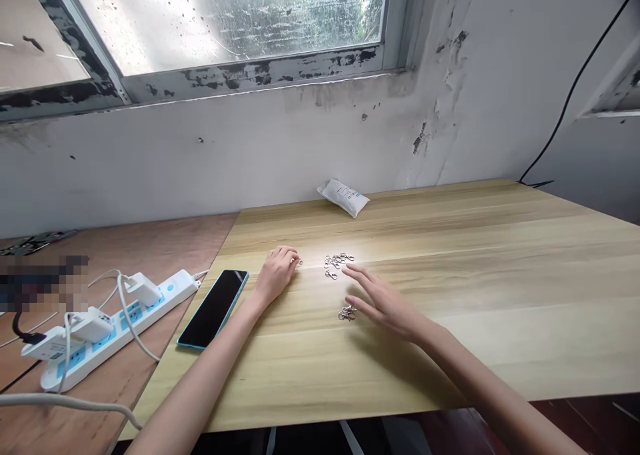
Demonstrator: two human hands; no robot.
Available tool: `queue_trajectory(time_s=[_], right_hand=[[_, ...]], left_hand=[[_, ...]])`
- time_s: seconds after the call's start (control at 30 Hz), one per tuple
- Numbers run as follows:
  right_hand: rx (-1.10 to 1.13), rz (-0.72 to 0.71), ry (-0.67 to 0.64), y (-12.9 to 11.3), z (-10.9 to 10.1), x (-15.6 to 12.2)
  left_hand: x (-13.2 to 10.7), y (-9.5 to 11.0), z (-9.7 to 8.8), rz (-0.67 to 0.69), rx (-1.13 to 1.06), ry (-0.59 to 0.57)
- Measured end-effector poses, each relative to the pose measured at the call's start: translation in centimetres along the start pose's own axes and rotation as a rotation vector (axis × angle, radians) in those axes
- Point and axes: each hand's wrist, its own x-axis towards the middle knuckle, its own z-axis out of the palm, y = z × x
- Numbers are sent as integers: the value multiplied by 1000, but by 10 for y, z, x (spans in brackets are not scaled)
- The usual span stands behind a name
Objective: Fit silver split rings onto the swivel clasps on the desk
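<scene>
Small silvery metal clasps (339, 261) lie in a loose pile in the middle of the wooden table. Nearer to me is a smaller cluster of clasps (347, 313), close to the thumb of my right hand (385, 305). That hand hovers over the table with its thumb and fingers apart and nothing between them. To the left of the pile, my left hand (277, 271) rests on the table with its fingers curled. A small metal clasp (300, 262) shows at its fingertips, partly hidden by them.
A phone with a dark screen (215, 308) lies beside my left forearm. A white power strip (120, 331) with plugs and cables runs along the brown surface (165, 241) at left. A white packet (344, 197) sits by the wall, below the window (250, 21).
</scene>
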Motion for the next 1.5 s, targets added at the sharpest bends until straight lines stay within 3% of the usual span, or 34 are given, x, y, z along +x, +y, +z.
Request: queue_trajectory(time_s=[0.13,0.37,0.57,0.87,1.0,1.1,1.27,1.37,1.5], right_hand=[[123,-13,72,-2,-5,27],[316,20,114,5,4,58],[411,44,104,20,13,64],[417,4,138,24,19,63],[420,21,176,23,17,62],[495,17,170,16,16,62],[617,-30,35,0,17,60],[637,4,-27,-5,21,58],[598,50,34,-4,22,58]], left_hand=[[2,-4,-8,-36,-37,-3],[18,-12,-6,85,80,-184],[29,-15,-1,146,49,-244],[34,-15,6,84,-85,-242],[37,-5,-1,27,-214,-231],[34,14,-13,-23,-439,-174],[28,45,-29,-136,-698,-184],[25,50,-30,-165,-752,-217],[22,46,-29,-155,-740,-229]])
